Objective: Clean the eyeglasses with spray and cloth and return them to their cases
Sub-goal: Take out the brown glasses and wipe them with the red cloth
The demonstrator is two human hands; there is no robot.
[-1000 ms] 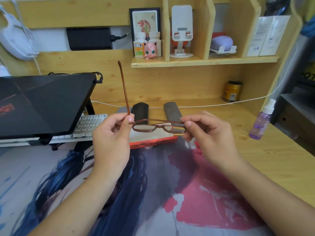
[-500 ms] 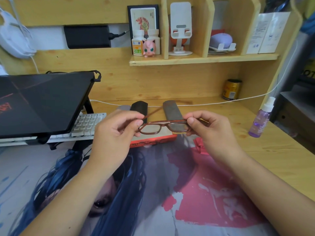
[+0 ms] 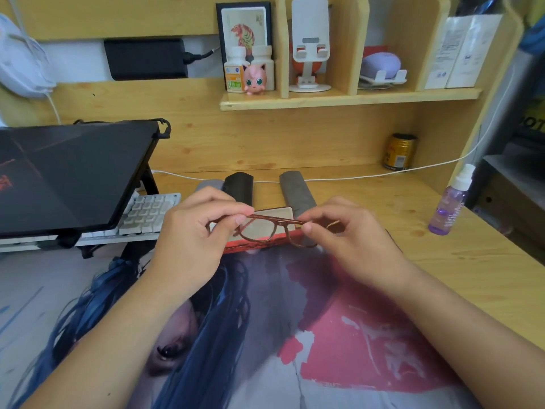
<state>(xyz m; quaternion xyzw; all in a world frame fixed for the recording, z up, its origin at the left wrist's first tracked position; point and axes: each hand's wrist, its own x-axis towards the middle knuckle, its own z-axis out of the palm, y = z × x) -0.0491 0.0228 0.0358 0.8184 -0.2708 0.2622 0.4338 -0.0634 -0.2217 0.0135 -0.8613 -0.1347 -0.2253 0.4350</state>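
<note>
Glasses point(image 3: 267, 228), one brown pair, are held above the mat's point(image 3: 295, 335) far edge, pinched at each end by the left hand point(image 3: 188, 243) and right hand point(image 3: 351, 237). Two cases point(image 3: 239, 188) lie just behind. One spray bottle point(image 3: 449, 205) stands near the desk's point(image 3: 472, 261) right edge; its label is unreadable.

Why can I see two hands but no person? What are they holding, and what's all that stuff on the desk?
The camera sits on the person's head and looks down, so only arms show. The left hand and right hand pinch brown eyeglasses above the wooden desk. Behind them lie a black case and a grey case. A purple spray bottle stands on the right, a keyboard and dark laptop on the left. A big picture mat covers the desk.
</note>
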